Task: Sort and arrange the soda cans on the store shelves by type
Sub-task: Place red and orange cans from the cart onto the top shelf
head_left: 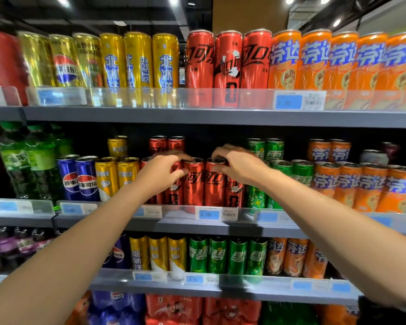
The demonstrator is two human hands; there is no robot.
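On the middle shelf (220,227) stands a row of tall red cola cans. My left hand (164,171) grips the top of one red can (193,184), fingers curled over its rim. My right hand (238,166) grips the top of the red can beside it (215,184). Both cans stand upright, side by side, at the shelf front. More red cans (168,144) stand behind them. Yellow cans (117,175) and blue cola cans (79,178) stand to the left. To the right are green cans (288,172) and orange cans (361,186).
The top shelf (197,114) carries gold, yellow, red and orange cans behind a clear rail. The lower shelf (220,283) holds yellow, green and orange cans. Green bottles (26,160) stand far left. Multipacks (174,308) fill the bottom.
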